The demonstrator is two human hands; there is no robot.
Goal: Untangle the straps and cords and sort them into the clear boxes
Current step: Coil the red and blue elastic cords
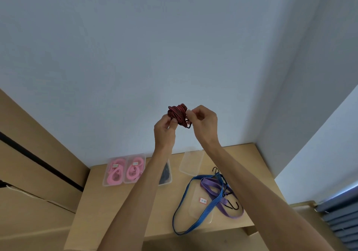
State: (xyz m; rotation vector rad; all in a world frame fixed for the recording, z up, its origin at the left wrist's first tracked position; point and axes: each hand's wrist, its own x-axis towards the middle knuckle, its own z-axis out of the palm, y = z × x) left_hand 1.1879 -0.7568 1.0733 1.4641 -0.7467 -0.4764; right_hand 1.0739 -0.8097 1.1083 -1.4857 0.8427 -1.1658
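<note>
Two boxes (124, 170) of pink cord filed; our hands (186, 120) pinch the red bungee bundle (177, 113) above them; blue bungee (193, 208) and purple strap (217, 192) remain loose.

Woven red-and-black cord (177, 113), matt, with a dark metal hook (189, 126). Pale wood table (261, 177), smooth, low sheen. Clear plastic boxes (124, 170), slightly glossy, with pink matt cords (133, 170) inside. Woven blue cord (193, 212) and flat purple cloth strap (220, 206). White paper label (203, 200). Matt painted wall (174, 47).
</note>
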